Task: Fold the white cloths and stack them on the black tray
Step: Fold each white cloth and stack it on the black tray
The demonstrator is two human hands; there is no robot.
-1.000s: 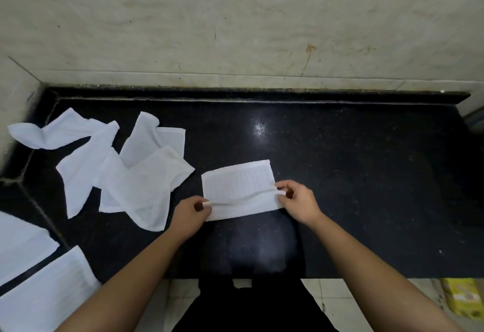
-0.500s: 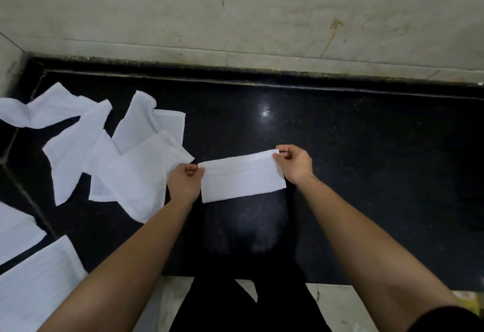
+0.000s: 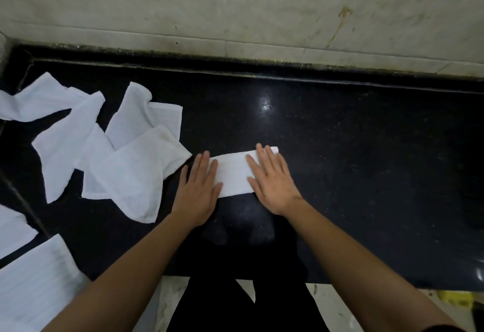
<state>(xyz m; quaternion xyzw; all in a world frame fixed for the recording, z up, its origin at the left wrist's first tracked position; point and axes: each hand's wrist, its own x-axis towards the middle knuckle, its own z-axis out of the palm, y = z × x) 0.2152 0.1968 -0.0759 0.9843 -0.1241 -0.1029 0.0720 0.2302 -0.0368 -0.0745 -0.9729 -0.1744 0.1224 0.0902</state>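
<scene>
Pressing folded cloth [image 3: 233, 174]: left hand [image 3: 197, 193], right hand [image 3: 272, 185]; crumpled cloths [image 3: 131, 174] alongside.

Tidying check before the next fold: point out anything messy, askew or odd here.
The pile left of the strip is crumpled, cloths overlapping. The strip, under the left hand and right hand, lies slightly askew to the counter edge. Nothing looks spilled or torn.

Dim overall — one glare spot on the black counter [image 3: 265, 104], edges bowed by the wide lens.
</scene>
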